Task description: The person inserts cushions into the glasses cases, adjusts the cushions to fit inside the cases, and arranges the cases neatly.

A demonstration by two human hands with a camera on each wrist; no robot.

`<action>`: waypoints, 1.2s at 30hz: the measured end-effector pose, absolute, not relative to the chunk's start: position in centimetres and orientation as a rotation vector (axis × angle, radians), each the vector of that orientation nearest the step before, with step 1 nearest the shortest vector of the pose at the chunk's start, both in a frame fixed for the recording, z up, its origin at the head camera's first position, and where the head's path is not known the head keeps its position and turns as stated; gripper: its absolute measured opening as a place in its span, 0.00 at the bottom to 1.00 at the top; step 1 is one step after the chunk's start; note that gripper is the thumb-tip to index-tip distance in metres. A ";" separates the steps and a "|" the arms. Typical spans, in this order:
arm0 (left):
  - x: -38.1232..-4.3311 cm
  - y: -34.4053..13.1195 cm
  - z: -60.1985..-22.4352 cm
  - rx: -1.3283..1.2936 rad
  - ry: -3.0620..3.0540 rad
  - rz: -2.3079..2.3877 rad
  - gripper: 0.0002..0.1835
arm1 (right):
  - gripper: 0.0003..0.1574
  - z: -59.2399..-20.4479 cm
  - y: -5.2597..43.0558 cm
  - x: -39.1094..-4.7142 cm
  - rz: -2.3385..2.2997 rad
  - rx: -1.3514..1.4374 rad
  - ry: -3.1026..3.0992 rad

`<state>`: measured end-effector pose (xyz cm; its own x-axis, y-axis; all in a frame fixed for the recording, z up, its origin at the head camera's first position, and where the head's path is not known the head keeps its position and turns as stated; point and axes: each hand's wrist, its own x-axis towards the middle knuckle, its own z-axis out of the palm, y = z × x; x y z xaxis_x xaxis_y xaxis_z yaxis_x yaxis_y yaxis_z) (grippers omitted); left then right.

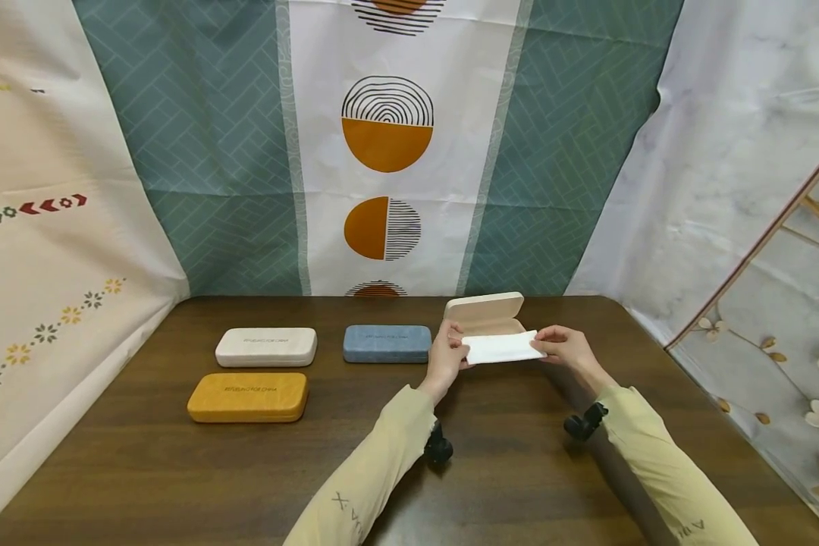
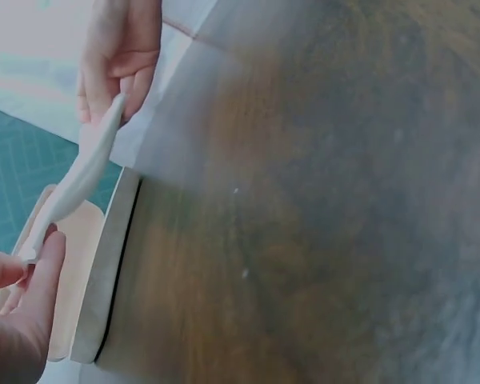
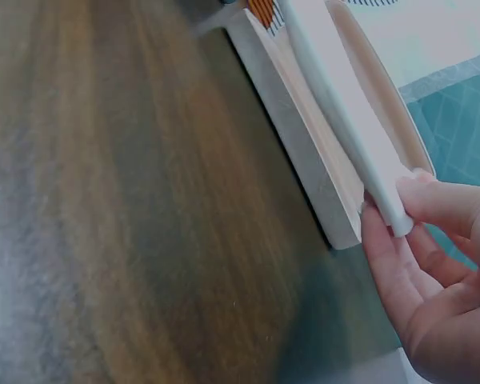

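A folded white cloth (image 1: 500, 349) is stretched between my two hands, in front of an open glasses case (image 1: 484, 306) with a beige lining. My left hand (image 1: 445, 355) pinches the cloth's left end between thumb and fingers. At the other end, my right hand (image 1: 568, 350) pinches it the same way. In the right wrist view the cloth (image 3: 344, 104) slants over the open case (image 3: 292, 128), whose lid stands raised behind it. From the left wrist the cloth (image 2: 84, 172) shows edge-on, sagging slightly between both hands. Part of the case's inside is hidden behind the cloth.
Closed cases lie to the left on the brown table (image 1: 355, 455): a white one (image 1: 266, 347), a blue one (image 1: 387, 343) beside my left hand, and a yellow one (image 1: 248, 397) nearer the front. A patterned curtain (image 1: 389, 152) hangs behind the table's back edge.
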<state>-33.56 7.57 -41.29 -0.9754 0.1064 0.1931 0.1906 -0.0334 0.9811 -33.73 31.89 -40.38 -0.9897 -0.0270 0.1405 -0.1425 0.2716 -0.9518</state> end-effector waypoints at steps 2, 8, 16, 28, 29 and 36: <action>-33.7 7.5 -41.2 -0.337 -2.151 -2.158 0.06 | 0.22 -40.3 31.8 -34.0 1.870 0.169 -2.425; -34.2 7.5 -41.0 -0.271 -2.190 -2.101 0.05 | 0.27 -40.1 31.9 -34.9 2.053 0.215 -2.420; -37.1 8.8 -43.3 -0.183 -2.257 -1.839 0.18 | 0.28 -40.1 31.5 -36.8 2.058 0.188 -2.488; -36.8 9.0 -43.0 -0.132 -2.196 -1.823 0.15 | 0.25 -40.6 31.1 -38.4 1.803 0.083 -2.521; -36.6 8.9 -42.7 -0.125 -2.217 -1.801 0.16 | 0.25 -40.7 31.1 -38.6 1.790 0.085 -2.517; -42.5 10.7 -49.0 -0.206 -2.158 -1.581 0.16 | 0.23 -41.0 30.8 -39.0 1.754 0.085 -2.505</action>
<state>-42.51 10.70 -49.04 -0.8853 -0.1442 0.4420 0.3780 0.3305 0.8648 -39.00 30.84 -40.97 -0.9951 0.0020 0.0993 -0.0927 0.3419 -0.9351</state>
